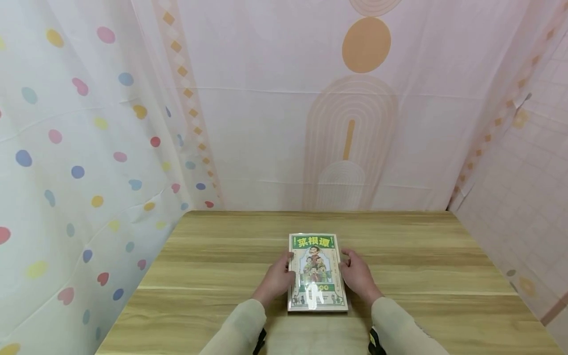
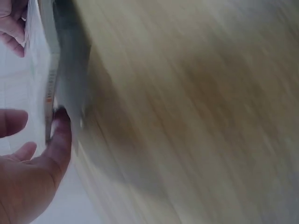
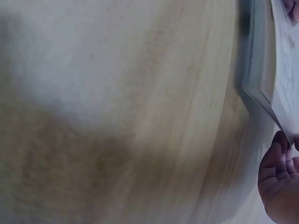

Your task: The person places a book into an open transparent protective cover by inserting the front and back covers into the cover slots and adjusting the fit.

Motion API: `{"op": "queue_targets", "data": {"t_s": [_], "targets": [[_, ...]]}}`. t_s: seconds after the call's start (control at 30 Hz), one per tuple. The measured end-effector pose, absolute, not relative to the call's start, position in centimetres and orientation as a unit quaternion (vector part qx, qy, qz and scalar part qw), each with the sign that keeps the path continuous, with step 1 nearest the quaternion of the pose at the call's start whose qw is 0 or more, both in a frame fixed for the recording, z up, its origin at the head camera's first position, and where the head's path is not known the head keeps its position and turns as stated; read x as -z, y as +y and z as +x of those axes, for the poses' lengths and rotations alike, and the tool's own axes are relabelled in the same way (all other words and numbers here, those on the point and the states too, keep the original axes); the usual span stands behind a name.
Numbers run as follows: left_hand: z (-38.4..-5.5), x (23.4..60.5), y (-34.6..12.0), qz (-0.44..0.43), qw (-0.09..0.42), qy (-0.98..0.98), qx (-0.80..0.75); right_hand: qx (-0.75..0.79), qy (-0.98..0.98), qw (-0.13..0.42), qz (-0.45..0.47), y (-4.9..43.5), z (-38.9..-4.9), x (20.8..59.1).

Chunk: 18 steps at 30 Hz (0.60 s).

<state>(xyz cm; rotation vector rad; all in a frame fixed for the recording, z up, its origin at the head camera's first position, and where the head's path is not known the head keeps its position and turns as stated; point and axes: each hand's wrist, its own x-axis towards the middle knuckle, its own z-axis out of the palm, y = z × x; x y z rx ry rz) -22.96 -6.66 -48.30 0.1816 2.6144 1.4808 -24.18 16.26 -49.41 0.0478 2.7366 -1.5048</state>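
A book (image 1: 315, 264) with a green and cream cover and cartoon figures lies face up in front of me, its surface glossy with glare. My left hand (image 1: 278, 277) holds the left edge, with fingers at the book's side in the left wrist view. On the opposite edge my right hand (image 1: 357, 276) grips the book. The right wrist view shows fingertips (image 3: 280, 139) pinching a corner of the book, where a thin layer stands off from the block beneath. Whether the book rests on the wooden table (image 1: 213, 261) or is slightly raised, I cannot tell.
Behind the table hangs a pale curtain (image 1: 266, 148) with arch patterns. A curtain with coloured dots (image 1: 77, 172) borders the left side, and a checked one (image 1: 532, 197) the right.
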Motion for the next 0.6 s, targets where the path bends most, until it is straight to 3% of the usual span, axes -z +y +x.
{"op": "queue_targets", "data": {"t_s": [0.23,0.6], "targets": [[-22.8,48.9,-7.3,0.101,0.045,0.914,-0.39,0.388,0.92,0.014,-0.05,16.1,-23.8,49.6],[-22.3,49.2,-8.0,0.168,0.083,0.945,-0.268,0.317,0.945,0.044,-0.062,16.1,-23.5,49.8]]}}
